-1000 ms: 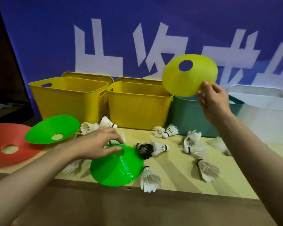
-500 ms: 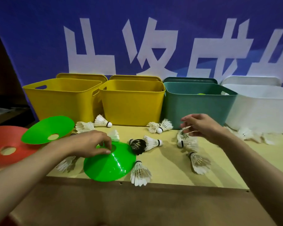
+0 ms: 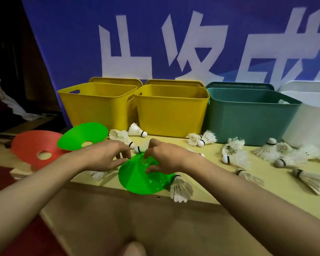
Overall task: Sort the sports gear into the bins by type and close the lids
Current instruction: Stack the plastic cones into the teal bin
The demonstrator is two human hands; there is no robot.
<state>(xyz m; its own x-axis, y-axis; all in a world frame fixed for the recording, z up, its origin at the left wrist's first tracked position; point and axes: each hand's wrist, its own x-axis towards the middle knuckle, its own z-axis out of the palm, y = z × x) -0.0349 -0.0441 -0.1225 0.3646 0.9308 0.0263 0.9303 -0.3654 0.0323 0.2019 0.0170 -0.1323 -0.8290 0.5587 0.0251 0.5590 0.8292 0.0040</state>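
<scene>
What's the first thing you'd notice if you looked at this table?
Both hands, the left hand and right hand, are on a bright green cone at the table's front edge. Behind stand two yellow bins, a teal bin and a white bin. White shuttlecocks lie scattered around.

Both hands, left hand [image 3: 107, 156] & right hand [image 3: 166, 159], sit on the near green cone [image 3: 144, 182] at the table's [image 3: 211, 182] front edge. Shuttlecocks [image 3: 233, 154] litter the top right of the cone & behind it, w/ one shuttle [image 3: 180, 188] touching the cone's right rim. Bare strip betw. cone & right-side shuttles. Bins block the back: two yellow bins [image 3: 170, 113], teal bin [image 3: 251, 117], white bin [image 3: 310, 115], all open-topped, reachable from above. Left: second green cone [image 3: 81, 133] overlaps red cone [image 3: 33, 148].
</scene>
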